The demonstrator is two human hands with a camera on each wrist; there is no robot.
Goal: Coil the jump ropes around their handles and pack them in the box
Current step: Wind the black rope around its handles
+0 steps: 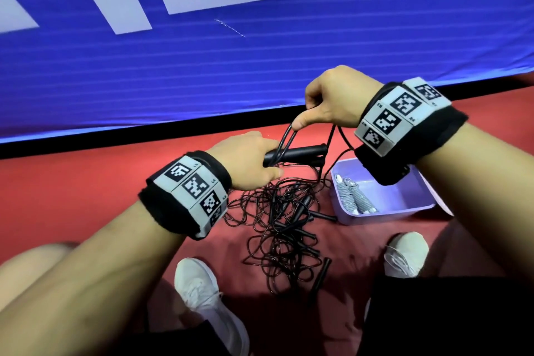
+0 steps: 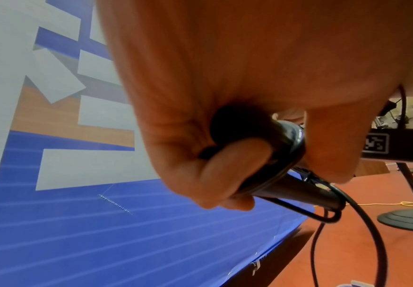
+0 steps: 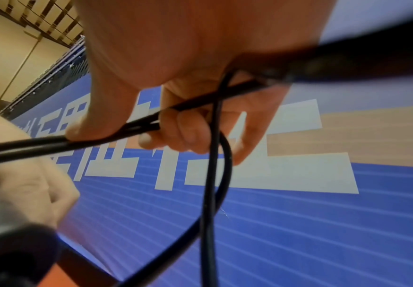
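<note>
The left hand (image 1: 248,160) is clenched round a pair of black handles (image 1: 300,152) held level above the red floor (image 1: 86,170), while the right hand (image 1: 332,98) pinches a doubled loop of black rope (image 1: 284,136) between thumb and curled fingers just above them. The cord looks thin, light and springy (it will probably want to uncoil), so I judge it best gripped close to the handles and kept taut. More ropes lie tangled in a pile (image 1: 283,228) below, and the strand in hand may trail into it; I cannot tell. The purple box (image 1: 384,211) sits just right of the pile, open-topped, one pale coiled rope (image 1: 351,196) inside, with room beside it.
</note>
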